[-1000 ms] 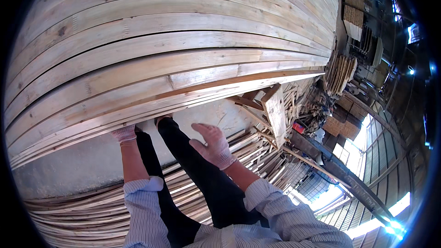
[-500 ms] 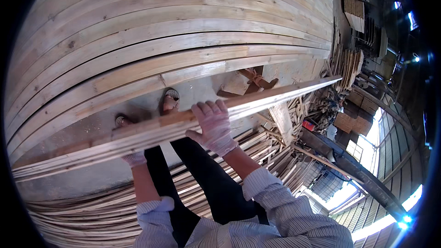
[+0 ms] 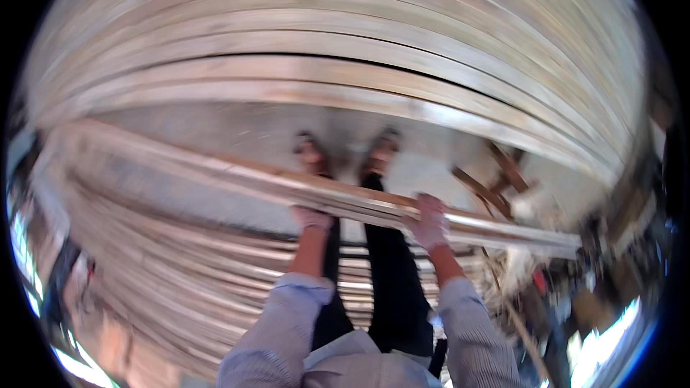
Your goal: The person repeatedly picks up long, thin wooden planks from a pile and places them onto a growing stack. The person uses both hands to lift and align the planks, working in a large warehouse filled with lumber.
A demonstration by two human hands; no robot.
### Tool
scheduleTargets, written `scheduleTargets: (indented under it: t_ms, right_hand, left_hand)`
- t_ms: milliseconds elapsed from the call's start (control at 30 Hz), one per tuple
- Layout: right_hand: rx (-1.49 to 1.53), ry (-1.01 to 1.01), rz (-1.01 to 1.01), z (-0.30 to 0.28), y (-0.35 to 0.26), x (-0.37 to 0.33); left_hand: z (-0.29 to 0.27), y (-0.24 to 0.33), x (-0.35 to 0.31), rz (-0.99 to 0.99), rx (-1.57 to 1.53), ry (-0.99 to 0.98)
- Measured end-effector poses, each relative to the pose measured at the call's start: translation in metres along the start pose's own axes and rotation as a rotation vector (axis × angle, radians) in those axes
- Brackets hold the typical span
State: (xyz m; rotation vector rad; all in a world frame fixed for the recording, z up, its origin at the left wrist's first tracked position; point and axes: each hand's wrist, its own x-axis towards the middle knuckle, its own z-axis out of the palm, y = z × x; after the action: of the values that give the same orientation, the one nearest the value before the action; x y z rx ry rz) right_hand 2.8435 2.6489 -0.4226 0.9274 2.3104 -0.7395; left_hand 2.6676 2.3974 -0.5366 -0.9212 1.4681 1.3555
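Blurred concrete floor (image 3: 237,129), stacked planks (image 3: 345,36), both hands gripping board (image 3: 215,172)

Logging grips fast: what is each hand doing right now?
Left hand: closed on the long wooden plank.
Right hand: closed on the same plank.

A broad stack of planks (image 3: 345,50) walls off everything beyond the held plank (image 3: 215,169). A strip of bare concrete floor (image 3: 237,133) lies open between the two. Behind the plank, another low pile of boards (image 3: 165,273) crowds the left side, and wooden scraps (image 3: 503,172) clutter the right end.
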Motion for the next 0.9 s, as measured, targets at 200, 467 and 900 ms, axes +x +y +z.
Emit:
scheduleTargets:
  t_ms: [200, 467, 900]
  right_hand:
    - [0.117, 0.061, 0.023, -0.031, -0.036, -0.040]
    - [-0.034, 0.005, 0.234, -0.034, -0.003, -0.166]
    - [-0.517, 0.190, 0.263, -0.189, 0.034, -0.422]
  left_hand:
    - [-0.010, 0.001, -0.007, -0.067, -0.492, 0.430]
    - [-0.031, 0.020, -0.058, -0.013, -0.073, 0.490]
    - [-0.129, 0.087, -0.291, -0.035, -1.038, -0.328]
